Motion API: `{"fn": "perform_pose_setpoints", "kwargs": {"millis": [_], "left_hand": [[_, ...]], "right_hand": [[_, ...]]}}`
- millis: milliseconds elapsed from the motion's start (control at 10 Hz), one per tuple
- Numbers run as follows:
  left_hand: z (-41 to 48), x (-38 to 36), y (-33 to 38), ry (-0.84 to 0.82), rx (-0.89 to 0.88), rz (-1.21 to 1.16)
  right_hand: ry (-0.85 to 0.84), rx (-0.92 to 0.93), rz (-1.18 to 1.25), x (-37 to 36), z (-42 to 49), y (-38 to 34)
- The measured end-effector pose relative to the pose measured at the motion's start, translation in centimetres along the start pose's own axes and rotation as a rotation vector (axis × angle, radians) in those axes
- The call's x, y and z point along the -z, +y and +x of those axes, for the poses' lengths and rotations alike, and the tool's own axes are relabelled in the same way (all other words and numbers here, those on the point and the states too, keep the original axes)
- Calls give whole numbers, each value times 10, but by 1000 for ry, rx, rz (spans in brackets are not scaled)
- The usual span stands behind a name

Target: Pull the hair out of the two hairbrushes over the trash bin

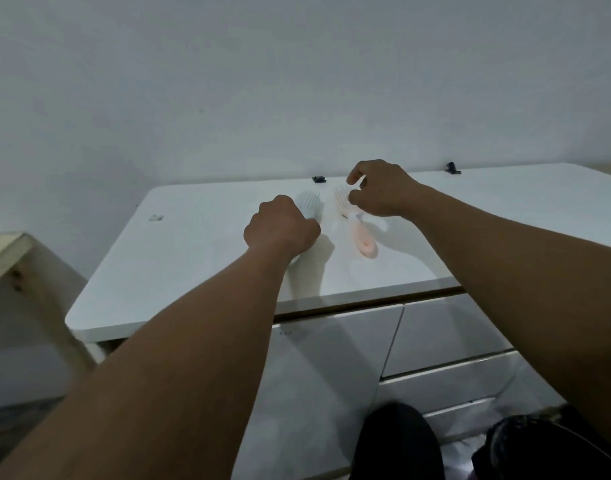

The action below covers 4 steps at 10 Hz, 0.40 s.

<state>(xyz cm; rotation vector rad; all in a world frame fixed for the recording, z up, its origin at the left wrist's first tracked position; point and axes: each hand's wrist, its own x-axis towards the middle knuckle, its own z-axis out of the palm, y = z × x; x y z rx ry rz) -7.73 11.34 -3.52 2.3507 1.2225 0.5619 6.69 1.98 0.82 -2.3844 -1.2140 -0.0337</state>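
Note:
Two hairbrushes lie side by side on a white cabinet top (193, 258). The pale blue hairbrush (309, 204) is on the left, bristles up; my left hand (281, 228) is closed around its handle, which is hidden under the fist. The pink hairbrush (357, 230) lies to its right, handle pointing toward me. My right hand (378, 188) hovers over the pink brush's head with thumb and forefinger curled apart, holding nothing that I can see. A dark trash bin (526, 448) shows at the bottom right, near the floor.
White drawer fronts (446, 337) sit below the cabinet top. Two small black clips (319, 179) (452, 168) are at the back edge by the wall. A pale wooden table corner (6, 251) stands at the left. A dark rounded shape (397, 441) is at the bottom.

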Motion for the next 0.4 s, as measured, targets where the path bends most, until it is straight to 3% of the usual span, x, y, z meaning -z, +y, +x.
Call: {"fn": "perform_pose_setpoints", "kwargs": {"millis": [200, 400], "left_hand": [[-1, -5, 10, -25, 12, 65], [-10, -8, 39, 90, -97, 75]], "right_hand": [[3, -23, -9, 12, -7, 11], [74, -39, -90, 51, -32, 29]]}}
